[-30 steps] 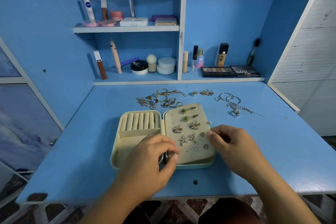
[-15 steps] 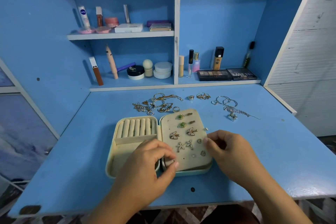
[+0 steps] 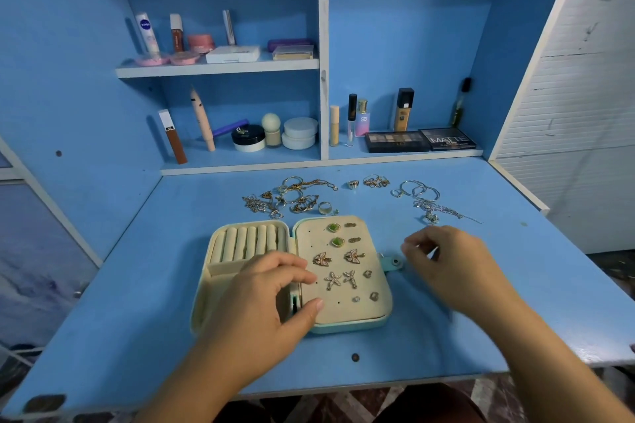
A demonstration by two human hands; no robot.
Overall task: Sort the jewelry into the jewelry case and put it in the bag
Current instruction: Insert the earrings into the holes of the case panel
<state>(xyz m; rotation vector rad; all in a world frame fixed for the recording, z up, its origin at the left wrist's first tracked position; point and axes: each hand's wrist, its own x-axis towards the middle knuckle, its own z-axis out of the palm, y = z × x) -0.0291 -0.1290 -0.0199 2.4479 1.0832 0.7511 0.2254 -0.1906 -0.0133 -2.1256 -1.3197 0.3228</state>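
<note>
Lettering is readable in three places on the shelves behind the worktop (image 3: 165, 285): "NIVEA" on a white tube (image 3: 147, 33) on the upper shelf, "SB" on a small pink-and-blue bottle (image 3: 362, 118), and "MATTE" on the lid of a dark palette (image 3: 446, 139) lying flat at the right of the lower shelf. The jewelry case (image 3: 347, 327) lies open near the front middle of the worktop, with cream ring rolls (image 3: 247, 240) in its left half and a padded panel on its right half carrying green studs (image 3: 333, 227), leaf-shaped pairs and starfish earrings (image 3: 332, 280). A teal snap tab (image 3: 393, 262) sticks out from its right edge. Loose jewelry (image 3: 295, 197) lies in a tangle just behind the case, and silver hoops (image 3: 417, 189) sit further right. The left hand (image 3: 264, 295) rests over the case's spine, fingers bent and thumb on the panel; whether its grip pinches anything cannot be told. The right hand (image 3: 453, 264) hovers just right of the tab, blurred, fingertips drawn together, so its grip is equally unclear.
</note>
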